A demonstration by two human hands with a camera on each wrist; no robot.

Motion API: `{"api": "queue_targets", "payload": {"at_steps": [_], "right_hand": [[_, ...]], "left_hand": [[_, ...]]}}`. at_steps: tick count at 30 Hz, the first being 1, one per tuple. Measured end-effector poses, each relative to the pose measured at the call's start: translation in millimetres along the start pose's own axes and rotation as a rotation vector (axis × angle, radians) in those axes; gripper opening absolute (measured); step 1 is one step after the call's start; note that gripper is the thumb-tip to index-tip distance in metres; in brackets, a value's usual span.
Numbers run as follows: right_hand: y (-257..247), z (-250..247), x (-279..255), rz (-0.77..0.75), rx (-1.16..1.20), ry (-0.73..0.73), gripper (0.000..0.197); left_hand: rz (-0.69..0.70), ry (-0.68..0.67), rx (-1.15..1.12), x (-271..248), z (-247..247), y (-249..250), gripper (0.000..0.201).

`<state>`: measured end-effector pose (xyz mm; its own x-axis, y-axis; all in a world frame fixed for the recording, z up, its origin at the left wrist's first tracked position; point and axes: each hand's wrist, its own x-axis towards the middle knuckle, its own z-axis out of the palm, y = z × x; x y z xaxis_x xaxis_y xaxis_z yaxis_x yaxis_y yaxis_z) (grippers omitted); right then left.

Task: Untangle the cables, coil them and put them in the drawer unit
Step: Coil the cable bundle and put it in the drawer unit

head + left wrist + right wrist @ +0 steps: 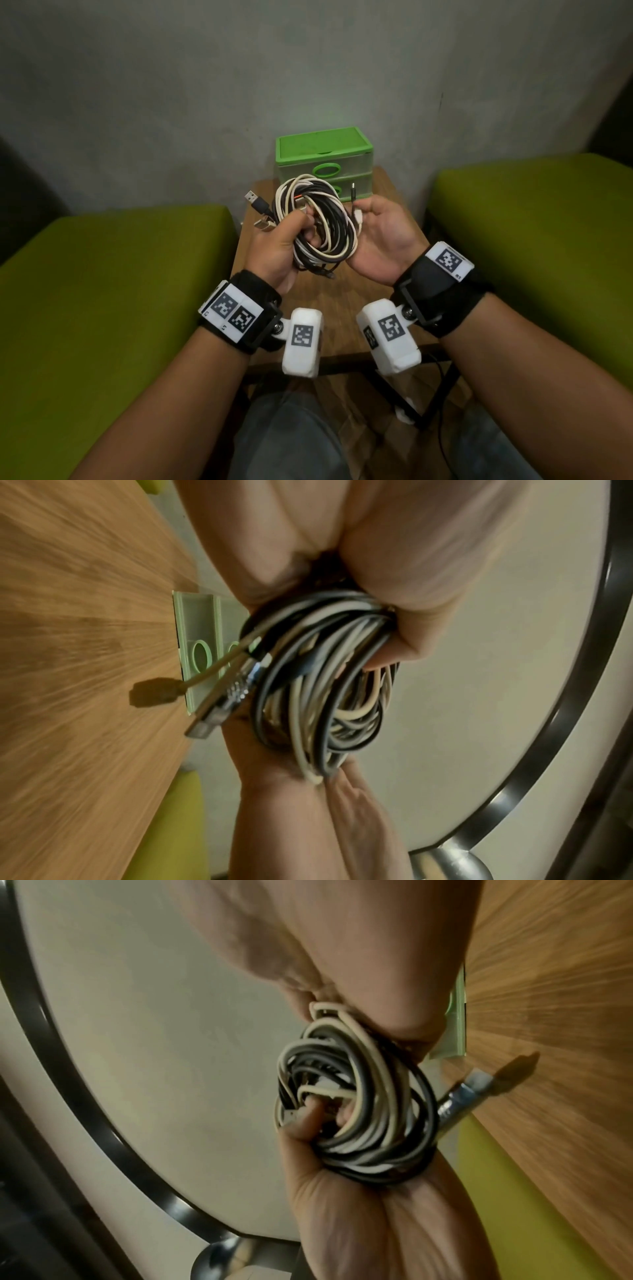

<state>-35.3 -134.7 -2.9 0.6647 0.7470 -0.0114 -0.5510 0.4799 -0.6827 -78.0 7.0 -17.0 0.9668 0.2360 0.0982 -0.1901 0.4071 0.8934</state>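
A coil of black and white cables [325, 222] hangs above the small wooden table [342, 308], held between both hands. My left hand [298, 226] grips its left side, fingers curled through the loop [308, 1121]. My right hand [370, 222] holds the right side, thumb and fingers pinching a white cable end. Two USB plugs [255, 202] stick out to the left and a thin black plug [353, 192] points up. The left wrist view shows the coil [325, 696] bunched under my curled fingers [394, 647]. The green drawer unit [322, 154] stands at the table's far end, drawers pushed in.
Green upholstered seats flank the table on the left [102, 291] and right [548, 222]. A grey wall [308, 68] rises right behind the drawer unit. The table's black metal frame [438, 394] and a thin black cord [442, 428] lie below, near my knees.
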Motion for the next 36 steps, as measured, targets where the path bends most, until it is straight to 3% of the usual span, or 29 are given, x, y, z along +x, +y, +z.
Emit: {"api": "queue_targets", "payload": {"at_steps": [3,9,13,14,20,22,27,32,36], "right_hand": [[11.0,-0.2,5.6,-0.052,-0.013,0.092,0.046],[15.9,-6.8,12.3,-0.044,-0.058,0.177,0.048],[19.8,-5.6,17.0,-0.019,-0.103,0.208,0.042],[20.1,-5.2,18.6,-0.016,-0.115,0.222,0.041],[18.6,-3.4,18.9,-0.050,-0.175,0.247,0.033],[17.7,-1.7,17.7,-0.066,-0.145,0.217,0.033],[13.5,-11.9,8.1,-0.064,-0.094,0.117,0.032],[15.8,-23.1,8.6,-0.035,-0.138,0.219,0.031],[15.9,-16.8,10.2,-0.024,-0.185,0.242,0.017]], "left_hand": [[-0.005,0.019,-0.003,-1.6,3.1,-2.7,0.015],[-0.061,0.003,-0.026,-4.5,2.5,0.2,0.018],[-0.139,0.004,-0.058,-4.4,4.0,0.1,0.062],[-0.139,0.022,-0.081,-3.5,2.7,-1.7,0.065],[-0.107,0.025,-0.048,-2.1,0.1,-4.2,0.012],[-0.088,0.029,-0.037,-3.1,0.7,-5.7,0.020],[-0.076,0.036,-0.045,-5.2,2.9,-3.5,0.014],[-0.075,0.019,-0.041,-6.2,4.7,-4.0,0.016],[-0.083,0.004,-0.037,-7.5,7.0,-5.7,0.017]]}}
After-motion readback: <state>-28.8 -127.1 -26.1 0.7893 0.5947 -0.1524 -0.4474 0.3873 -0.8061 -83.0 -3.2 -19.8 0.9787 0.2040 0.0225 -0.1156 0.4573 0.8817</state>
